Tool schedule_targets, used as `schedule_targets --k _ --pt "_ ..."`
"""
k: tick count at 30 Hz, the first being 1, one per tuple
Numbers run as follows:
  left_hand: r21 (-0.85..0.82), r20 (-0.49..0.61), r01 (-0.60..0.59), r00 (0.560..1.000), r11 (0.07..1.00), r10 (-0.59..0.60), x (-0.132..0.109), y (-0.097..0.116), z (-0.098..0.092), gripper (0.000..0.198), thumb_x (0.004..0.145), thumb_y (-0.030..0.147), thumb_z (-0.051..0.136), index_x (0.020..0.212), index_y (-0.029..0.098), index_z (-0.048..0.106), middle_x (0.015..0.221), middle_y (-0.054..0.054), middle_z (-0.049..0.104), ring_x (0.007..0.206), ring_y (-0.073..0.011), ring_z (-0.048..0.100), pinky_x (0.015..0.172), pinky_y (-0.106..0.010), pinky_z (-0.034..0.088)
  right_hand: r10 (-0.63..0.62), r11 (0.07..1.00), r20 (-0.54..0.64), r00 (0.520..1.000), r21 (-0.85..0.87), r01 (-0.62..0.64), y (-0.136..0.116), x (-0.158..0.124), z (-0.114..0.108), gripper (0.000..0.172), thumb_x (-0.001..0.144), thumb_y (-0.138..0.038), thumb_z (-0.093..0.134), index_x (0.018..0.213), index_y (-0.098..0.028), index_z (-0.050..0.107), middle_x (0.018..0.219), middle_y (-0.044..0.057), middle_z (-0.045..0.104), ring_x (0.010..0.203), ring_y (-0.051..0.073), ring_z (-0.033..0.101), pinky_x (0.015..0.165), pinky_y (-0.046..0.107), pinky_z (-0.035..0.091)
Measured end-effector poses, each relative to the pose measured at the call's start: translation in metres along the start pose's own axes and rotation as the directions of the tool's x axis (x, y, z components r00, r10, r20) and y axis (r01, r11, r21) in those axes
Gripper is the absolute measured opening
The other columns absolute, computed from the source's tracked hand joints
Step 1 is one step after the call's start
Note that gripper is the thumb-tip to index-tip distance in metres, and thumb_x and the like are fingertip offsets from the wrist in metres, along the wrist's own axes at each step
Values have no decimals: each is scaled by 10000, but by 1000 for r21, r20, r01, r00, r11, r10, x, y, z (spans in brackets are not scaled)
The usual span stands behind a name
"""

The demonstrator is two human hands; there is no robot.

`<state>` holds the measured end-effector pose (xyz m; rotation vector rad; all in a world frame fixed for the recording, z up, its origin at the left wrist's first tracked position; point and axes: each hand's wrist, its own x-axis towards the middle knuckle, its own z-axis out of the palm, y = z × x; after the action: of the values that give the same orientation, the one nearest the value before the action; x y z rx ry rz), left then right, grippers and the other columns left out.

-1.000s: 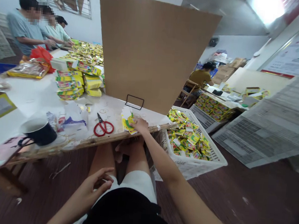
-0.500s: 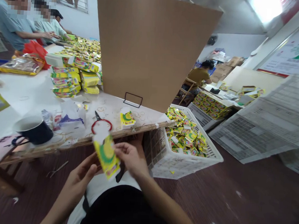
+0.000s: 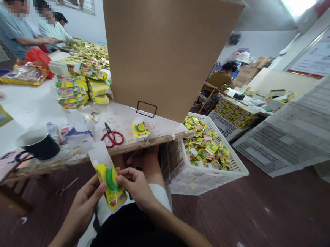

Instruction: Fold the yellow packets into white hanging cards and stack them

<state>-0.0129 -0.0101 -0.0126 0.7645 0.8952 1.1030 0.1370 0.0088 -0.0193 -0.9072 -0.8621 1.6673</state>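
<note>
Between my two hands, above my lap, is a yellow and green printed carton (image 3: 110, 184) with a long white flap pointing toward the table. My left hand (image 3: 89, 195) grips its left edge, thumb on the front. At the right edge, my right hand (image 3: 134, 184) pinches it with thumb and fingers. Just beyond the flap, red-handled scissors (image 3: 112, 136) lie on the table's edge. A small stack of similar printed cartons (image 3: 140, 130) sits to their right.
A large brown cardboard sheet (image 3: 165, 51) stands upright on the table. To the right, a white plastic crate (image 3: 209, 178) is full of small yellow-green packs. A dark mug (image 3: 41, 146) stands at the left near the table edge. Co-workers (image 3: 14, 24) stand at the far left.
Both hands have moved slightly down and toward my body with the carton. Its white flap now shows fully, and the carton is sharper than before.
</note>
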Motion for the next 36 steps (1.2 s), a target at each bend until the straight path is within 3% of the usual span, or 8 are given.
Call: schedule_targets --k 7,17,20,22,24,27,32,36 --pt "-12 -41 8 999 1000 -8 4 -7 4 579 723 327 723 1251 211 517 1095 -74 694 966 -247 659 758 -290 562 -121 978 -98 988 -180 102 5 -3 -2 312 677 -387 741 802 -135 607 730 33 672 627 124 601 612 248 480" --pt "203 -94 -78 991 976 98 6 -9 -10 388 719 326 710 1033 117 616 971 -102 716 916 -278 661 731 -332 551 -261 859 -34 965 -464 216 15 -12 1 207 814 -350 602 814 -147 559 734 32 642 672 145 589 623 254 469" --pt "271 -94 -117 985 955 148 1 -2 -4 472 737 315 693 1140 129 531 996 -113 701 921 -272 660 750 -353 544 -278 836 -41 960 -502 220 12 -12 2 200 825 -355 582 817 -158 549 738 29 628 667 143 574 614 255 461" --pt "283 -87 -161 977 945 193 -2 2 0 633 741 298 693 1277 178 380 1018 -99 691 918 -253 665 753 -356 543 -297 820 -25 954 -518 242 8 -11 0 190 810 -328 598 902 -168 553 795 33 637 681 141 569 623 256 460" --pt "266 -40 -184 979 946 201 -4 6 4 741 769 286 667 1360 234 223 1038 -85 681 941 -239 661 777 -365 536 -311 819 35 950 -498 287 2 -10 -2 335 798 -282 611 1107 -193 516 890 35 639 724 141 576 651 256 464" --pt "271 82 -170 985 947 154 -7 8 5 687 826 269 599 1383 253 198 1080 -83 662 1010 -230 633 861 -377 500 -298 829 160 941 -445 338 -11 -10 -8 514 810 -244 596 1293 -234 419 968 32 624 807 144 586 709 259 467" --pt "255 210 -133 975 958 79 -9 5 0 438 828 242 600 1212 230 389 1079 -83 663 1006 -237 629 836 -328 491 -202 807 240 950 -509 300 -31 -11 -13 205 833 -297 571 994 -181 624 849 24 651 790 155 591 698 255 454" --pt "182 287 -107 956 978 52 -9 3 1 415 828 222 607 1170 248 372 1096 -85 655 1000 -237 634 805 -315 493 -228 730 184 956 -617 293 -39 -12 -10 210 843 -339 555 791 -163 657 751 28 642 708 152 572 648 253 443"
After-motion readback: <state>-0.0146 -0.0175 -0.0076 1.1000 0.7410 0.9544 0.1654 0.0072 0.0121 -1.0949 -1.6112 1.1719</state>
